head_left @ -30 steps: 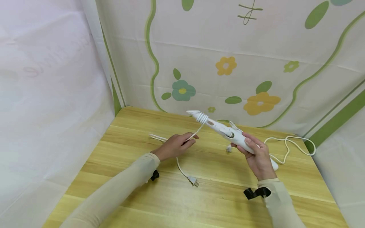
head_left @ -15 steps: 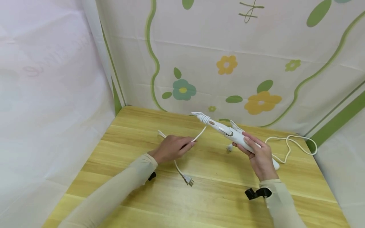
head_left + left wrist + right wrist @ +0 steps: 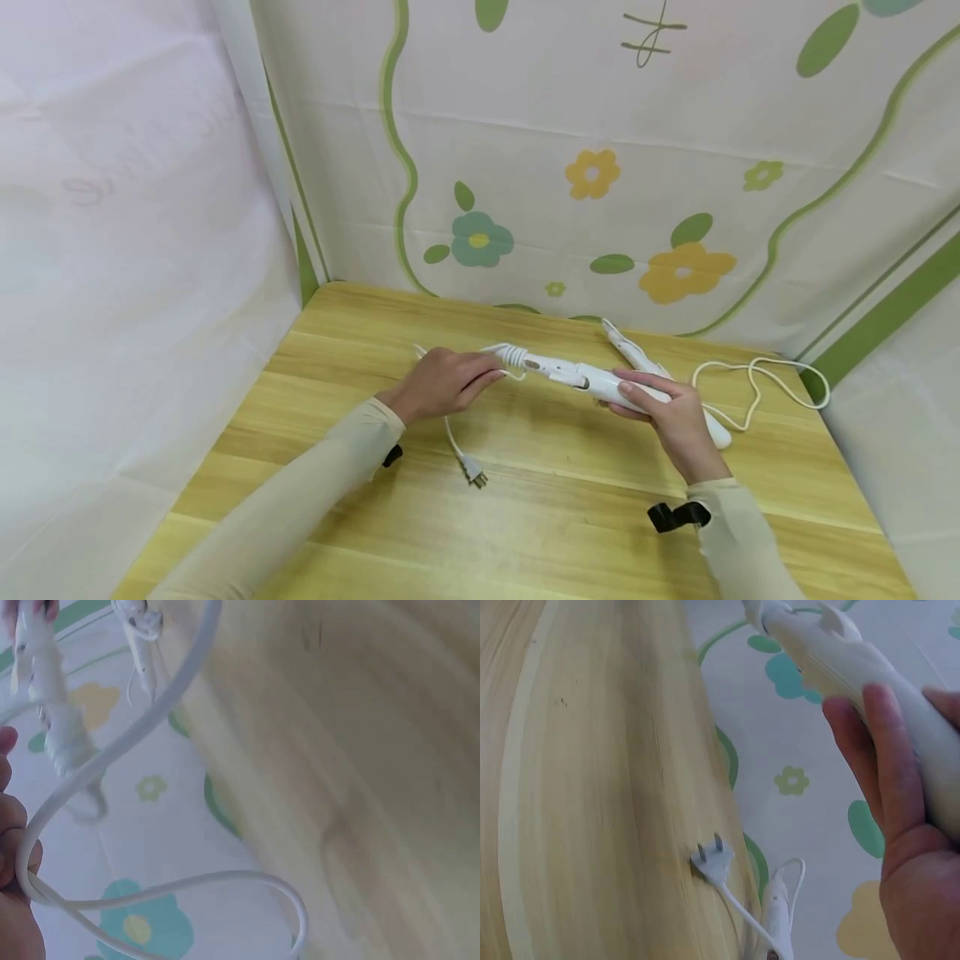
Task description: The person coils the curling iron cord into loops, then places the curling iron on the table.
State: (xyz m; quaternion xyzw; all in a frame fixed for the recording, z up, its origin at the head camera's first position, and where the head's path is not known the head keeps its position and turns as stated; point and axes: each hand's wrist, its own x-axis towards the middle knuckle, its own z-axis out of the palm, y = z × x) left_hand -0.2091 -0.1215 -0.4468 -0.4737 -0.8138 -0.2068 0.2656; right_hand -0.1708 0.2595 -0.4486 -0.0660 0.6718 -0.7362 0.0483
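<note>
My right hand (image 3: 671,412) grips a white curling iron (image 3: 555,369) by its thick end, thumb on top and fingers beneath. Several turns of its white cord (image 3: 142,727) are wound round the slimmer end, which points left. Close to that end, my left hand (image 3: 446,383) pinches the cord between thumb and fingers. A loop of cord hangs from the left hand in the left wrist view. Below it in the head view, the cord's free end carries a two-prong plug (image 3: 474,472).
A second white curling iron (image 3: 628,348) lies behind the right hand on the wooden table (image 3: 525,542). Its cord (image 3: 757,392) curves over the right side. Another plug (image 3: 712,859) rests near the back edge. Flower-printed cloth (image 3: 525,167) stands behind the table.
The curling iron has come down and tilted nearer to level, its wound end now close to the left hand. The left hand and the dangling plug have shifted left.
</note>
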